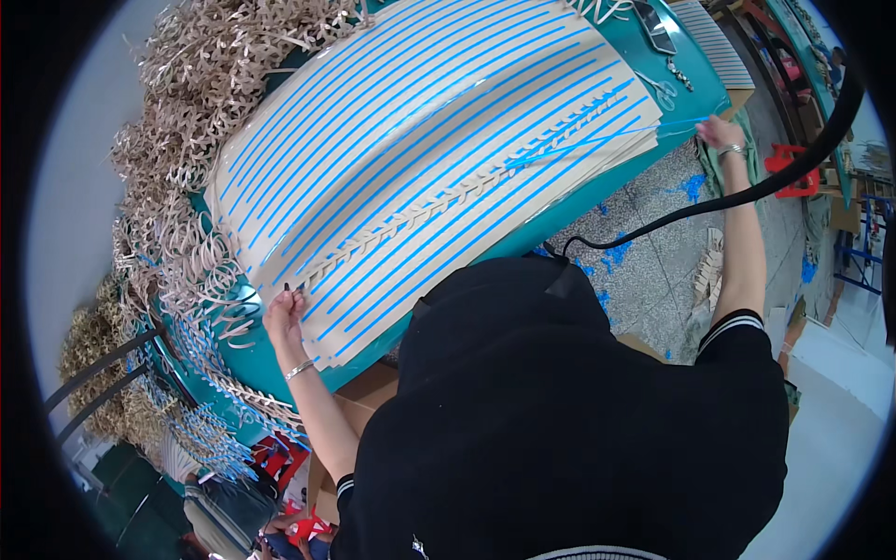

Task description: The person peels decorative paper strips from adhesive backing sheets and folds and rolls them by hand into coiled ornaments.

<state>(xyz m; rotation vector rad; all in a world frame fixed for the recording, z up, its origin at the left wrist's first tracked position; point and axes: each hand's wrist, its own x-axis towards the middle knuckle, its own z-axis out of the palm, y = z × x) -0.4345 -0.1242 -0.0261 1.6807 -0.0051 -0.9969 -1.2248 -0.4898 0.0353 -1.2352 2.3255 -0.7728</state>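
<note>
My right hand (721,135) grips thin blue strips (653,129), pulled taut across the striped beige sheets (392,280) on the green worktop (558,217). My left hand (285,315) is at the left end of the leaf-cut row (411,222), a small dark piece (287,287) at its fingertips; I can't tell whether I'm pinching it.

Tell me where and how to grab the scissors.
Best take the scissors by the loops, probably coming from the side of the right hand: they lie flat on the table, loops nearer that hand, blades seemingly pointing away.
</note>
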